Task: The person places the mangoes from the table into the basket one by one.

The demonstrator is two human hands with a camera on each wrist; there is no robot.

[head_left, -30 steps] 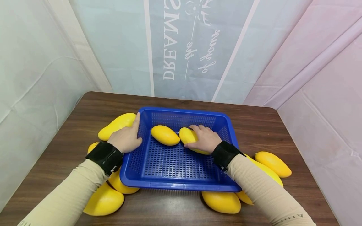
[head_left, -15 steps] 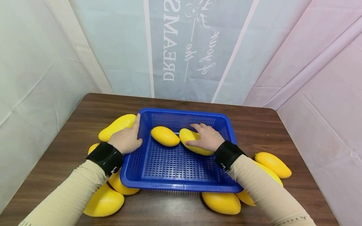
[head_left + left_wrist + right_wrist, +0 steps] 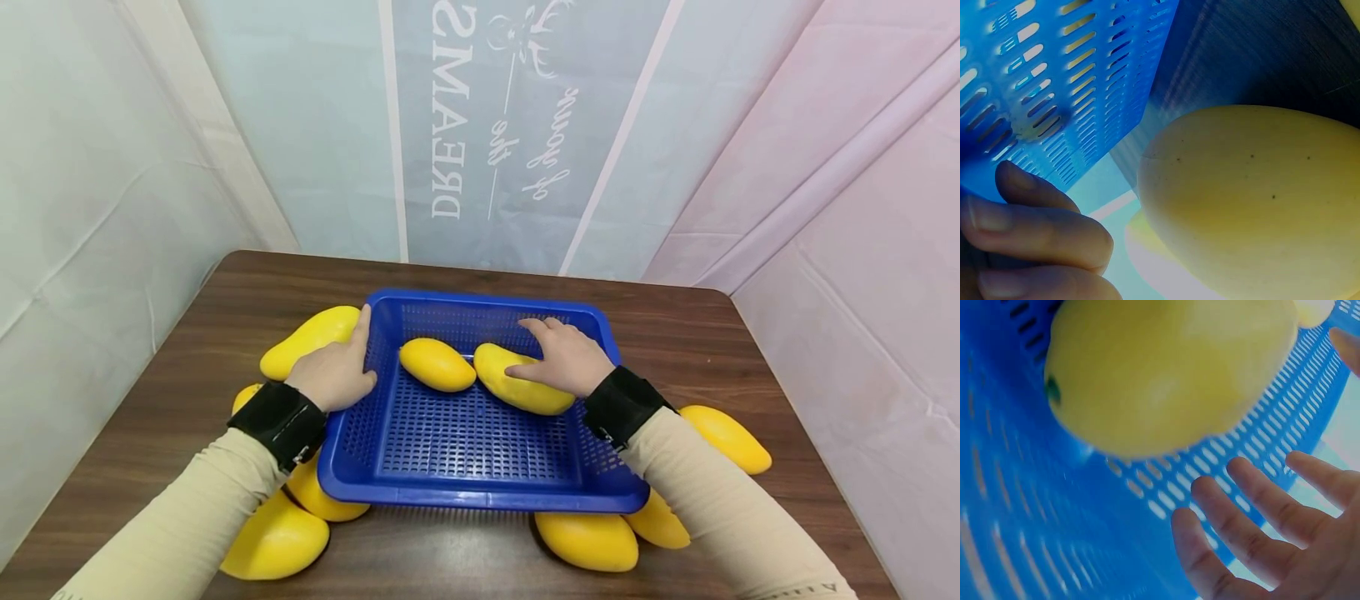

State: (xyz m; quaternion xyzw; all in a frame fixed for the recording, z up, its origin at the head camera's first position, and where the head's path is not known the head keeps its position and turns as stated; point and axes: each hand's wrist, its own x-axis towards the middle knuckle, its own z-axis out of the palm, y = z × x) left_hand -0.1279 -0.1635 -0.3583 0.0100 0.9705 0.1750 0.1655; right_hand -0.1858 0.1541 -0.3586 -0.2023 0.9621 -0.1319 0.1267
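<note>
A blue plastic basket with slotted walls holds two yellow mangoes. The left mango lies near the back wall, and the right mango slants beside it. My left hand grips the basket's left rim, index finger stretched along it. In the left wrist view, its other fingers curl beside the outer wall, close to a large mango outside. My right hand hovers over the right mango with fingers spread. The right wrist view shows these fingertips apart from that mango.
Several more mangoes lie on the brown wooden table: one mango at the back left, another mango at the front left, a mango at the front and a mango at the right. A printed curtain hangs behind.
My right hand has let go of the right mango and moved up and to the right, its fingers spreading. The left hand has stayed on the rim.
</note>
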